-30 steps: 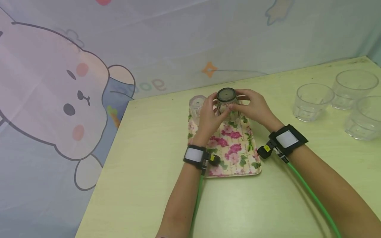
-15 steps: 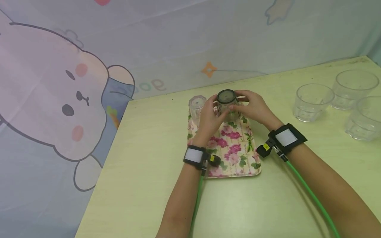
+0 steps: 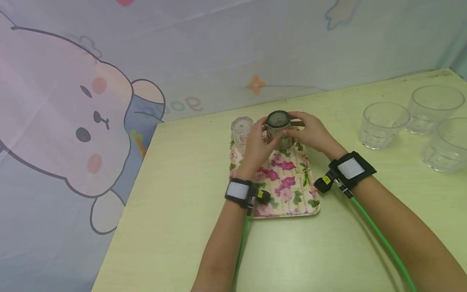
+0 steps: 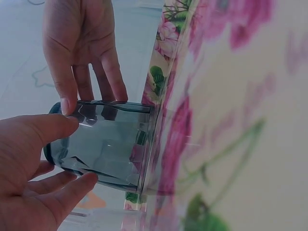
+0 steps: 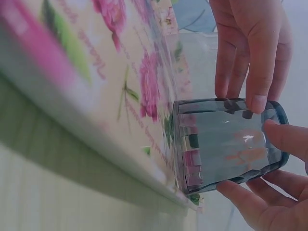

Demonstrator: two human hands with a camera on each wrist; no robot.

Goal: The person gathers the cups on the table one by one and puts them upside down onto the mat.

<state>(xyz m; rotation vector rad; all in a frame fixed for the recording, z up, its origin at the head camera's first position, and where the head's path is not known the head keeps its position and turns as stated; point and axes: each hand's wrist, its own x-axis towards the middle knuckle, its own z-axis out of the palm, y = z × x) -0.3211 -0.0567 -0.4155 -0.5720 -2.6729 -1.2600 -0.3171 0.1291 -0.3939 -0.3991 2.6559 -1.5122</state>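
A dark-tinted faceted drinking glass [image 3: 279,119] stands upside down at the far end of a floral tray [image 3: 286,186]. My left hand [image 3: 257,145] holds it from the left, and my right hand [image 3: 312,132] holds it from the right, thumbs on the near side. Seen from the left wrist, the tinted glass [image 4: 108,144] has its rim at the tray surface. The right wrist view also has the rim of the tinted glass [image 5: 224,142] down at the tray. Beside it, a clear faceted glass [image 3: 240,126] is also inverted on the tray, partly hidden by my left hand.
Three wider clear glasses stand upright on the right side of the pale yellow table [image 3: 175,194]: one clear tumbler [image 3: 381,125] nearer the tray, the others behind and to its right. A printed cloth [image 3: 204,56] hangs along the table's back edge. Green cables run along both forearms.
The tinted glass has come down slightly, with both hands lowering a little along with it. Both hands keep their hold. The clear glasses and the tray look unmoved.
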